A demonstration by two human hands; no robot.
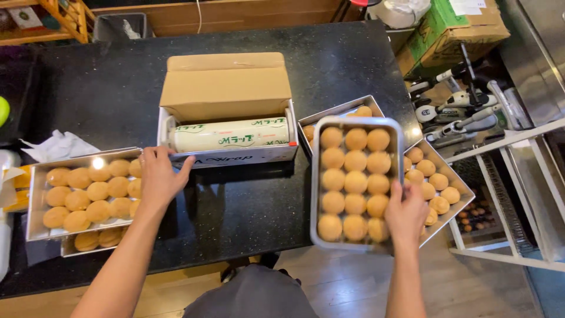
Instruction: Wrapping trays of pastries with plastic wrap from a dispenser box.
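Observation:
An open cardboard box (226, 88) with a roll of plastic wrap (229, 135) stands in the middle of the black counter. My left hand (160, 176) rests on the box's front edge, fingers spread over its left corner. My right hand (406, 213) grips the near right rim of a metal tray (316, 182) filled with several round golden buns (355, 184). That tray lies on top of two other bun trays, one behind it (338, 110) and one to its right (456, 184).
At the left, a wrapped tray of buns (35, 200) sits stacked on another bun tray (88, 246), with crumpled white paper (59, 145) behind. Cardboard boxes (456, 29) and a metal rack (518, 194) stand to the right of the counter (247, 200).

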